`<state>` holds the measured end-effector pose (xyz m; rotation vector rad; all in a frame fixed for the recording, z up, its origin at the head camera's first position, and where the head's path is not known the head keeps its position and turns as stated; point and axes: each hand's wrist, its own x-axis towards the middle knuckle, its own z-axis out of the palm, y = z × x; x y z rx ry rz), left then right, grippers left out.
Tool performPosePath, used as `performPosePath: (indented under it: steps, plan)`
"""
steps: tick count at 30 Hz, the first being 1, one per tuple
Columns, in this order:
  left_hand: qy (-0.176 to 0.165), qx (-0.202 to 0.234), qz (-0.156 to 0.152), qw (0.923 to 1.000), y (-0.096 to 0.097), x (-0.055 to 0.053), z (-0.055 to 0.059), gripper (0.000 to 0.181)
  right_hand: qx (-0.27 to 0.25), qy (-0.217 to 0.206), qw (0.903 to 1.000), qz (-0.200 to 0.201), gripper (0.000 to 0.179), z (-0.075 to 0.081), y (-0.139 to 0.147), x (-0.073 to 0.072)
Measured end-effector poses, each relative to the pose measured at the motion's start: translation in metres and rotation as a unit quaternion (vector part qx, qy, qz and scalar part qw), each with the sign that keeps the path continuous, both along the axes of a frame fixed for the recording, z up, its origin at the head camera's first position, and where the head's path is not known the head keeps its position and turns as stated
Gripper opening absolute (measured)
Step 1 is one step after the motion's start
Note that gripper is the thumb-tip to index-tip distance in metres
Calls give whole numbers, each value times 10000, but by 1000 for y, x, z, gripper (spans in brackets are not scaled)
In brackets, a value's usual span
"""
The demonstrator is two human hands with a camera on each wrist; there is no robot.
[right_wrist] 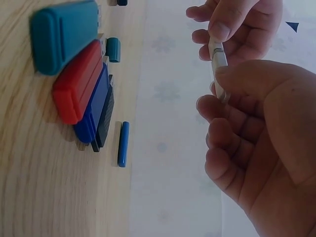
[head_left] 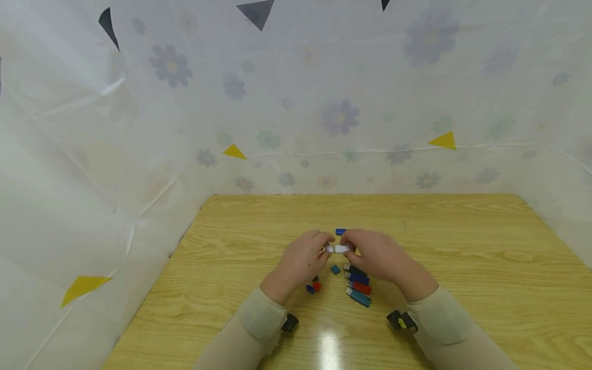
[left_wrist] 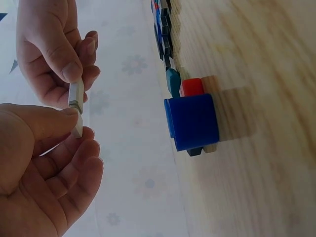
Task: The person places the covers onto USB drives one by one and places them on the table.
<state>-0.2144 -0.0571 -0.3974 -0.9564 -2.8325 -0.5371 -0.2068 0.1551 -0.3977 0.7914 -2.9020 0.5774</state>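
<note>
Both hands meet over the table around a small white USB flash drive [head_left: 343, 248]. Between thumb and fingers, my right hand [head_left: 381, 257] pinches the drive's body. My left hand [head_left: 298, 262] pinches its white cap [left_wrist: 77, 129] at the other end. Cap and body line up end to end, with a narrow seam between them in both wrist views. Below the right hand, a black drive [head_left: 357, 270], blue drive [head_left: 359, 279], red drive [head_left: 361, 288] and teal drive [head_left: 361, 297] lie uncapped in a column, metal plugs pointing left.
Loose caps lie by the left hand: a teal cap [head_left: 335, 269], a red cap [head_left: 317, 286], a blue cap [head_left: 310, 289] and a partly hidden black cap [head_left: 315, 278]. Beyond the hands is another blue stick [head_left: 340, 232]. Flower-patterned sheeting [head_left: 287, 118] surrounds the wooden table [head_left: 222, 246].
</note>
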Motion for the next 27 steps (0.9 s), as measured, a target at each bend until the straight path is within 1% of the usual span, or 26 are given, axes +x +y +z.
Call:
performPosePath:
  steps: [4, 7, 11, 14, 17, 19, 23, 25, 27]
  plan:
    - [58, -6, -45, 10000, 0, 0, 0, 27, 39, 137, 9998, 141, 10, -2, 1, -1]
    - [200, -66, -128, 9997, 0, 0, 0, 27, 51, 248, 9995, 202, 10, -3, 1, -1]
    - [391, -80, -274, 9988, 0, 1, -2, 27, 48, 324, 9993, 206, 9, -3, 0, 0]
    - [407, -20, -295, 9987, 1, 1, -2, 28, 22, 353, 9992, 186, 10, -3, -1, 1]
    - [236, 53, -198, 9995, 1, -1, -2, 32, -46, 401, 9991, 159, 12, -2, -1, 1]
    - [55, 87, -54, 9999, 0, -3, -2, 37, -116, 418, 9990, 114, 13, -1, -1, 1]
    - [-459, 314, 214, 9982, -4, -5, 1, 43, -237, 424, 9988, -31, 17, 1, -1, 1]
    - [-630, 468, 234, 9966, -6, -5, 3, 40, -243, 453, 9986, -82, 17, 2, 0, 1]
    - [-748, 623, 172, 9951, -7, -5, 6, 34, -234, 480, 9986, -54, 17, 2, 1, 1]
